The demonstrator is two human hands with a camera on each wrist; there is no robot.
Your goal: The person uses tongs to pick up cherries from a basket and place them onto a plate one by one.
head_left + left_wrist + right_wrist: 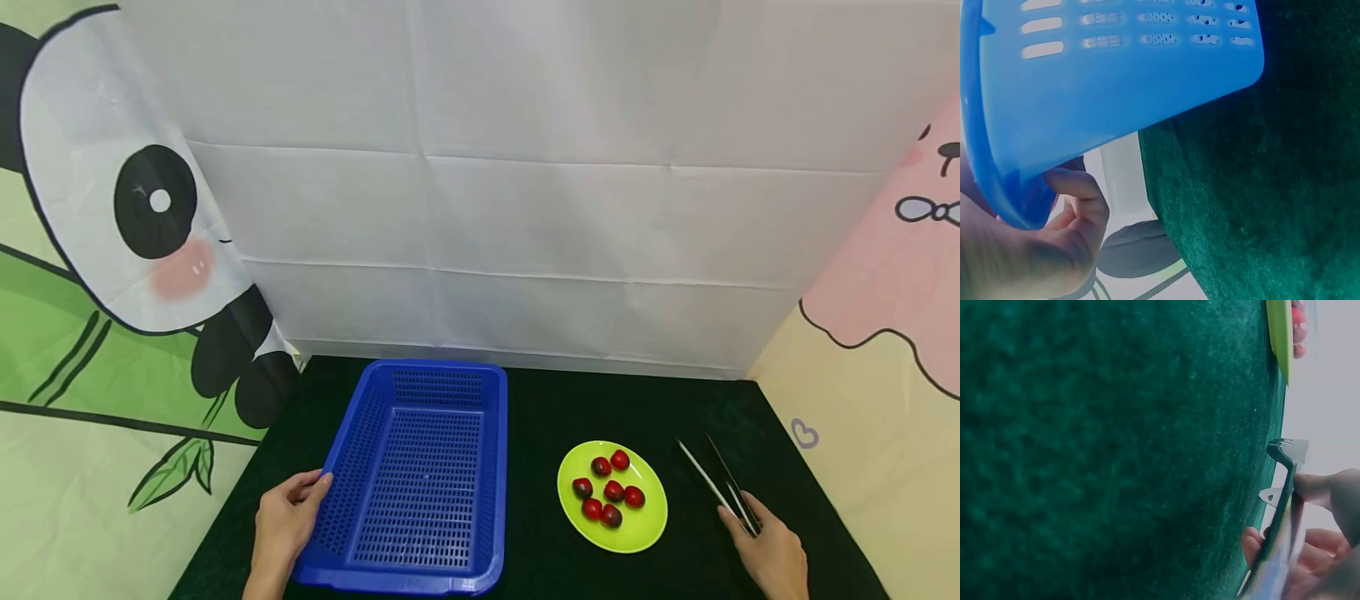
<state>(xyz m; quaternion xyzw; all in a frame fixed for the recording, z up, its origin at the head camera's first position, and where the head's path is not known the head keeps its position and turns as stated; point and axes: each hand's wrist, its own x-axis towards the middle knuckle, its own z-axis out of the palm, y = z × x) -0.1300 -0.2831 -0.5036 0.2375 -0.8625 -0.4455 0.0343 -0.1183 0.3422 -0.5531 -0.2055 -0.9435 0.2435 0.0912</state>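
My left hand point(285, 521) grips the left rim of a blue plastic basket point(423, 479) with slotted walls and floor. In the left wrist view, fingers curl round the rim of this basket point(1116, 81), with the bent fingers below it. Over at the right, my right hand point(774, 552) holds metal tongs point(703, 474), their two arms spread and pointing away from me. The right wrist view shows the tongs point(1284, 515) between thumb and fingers, with a toothed tip. Between basket and tongs lies a lime-green plate point(637, 529) bearing several dark red cherries point(613, 492).
A dark green cloth point(532, 467) covers the table. White sheeting point(525, 217) hangs behind its back edge. A panda-printed curtain point(90, 208) stands at the left, and a pink and cream printed curtain point(862, 375) closes the right side.
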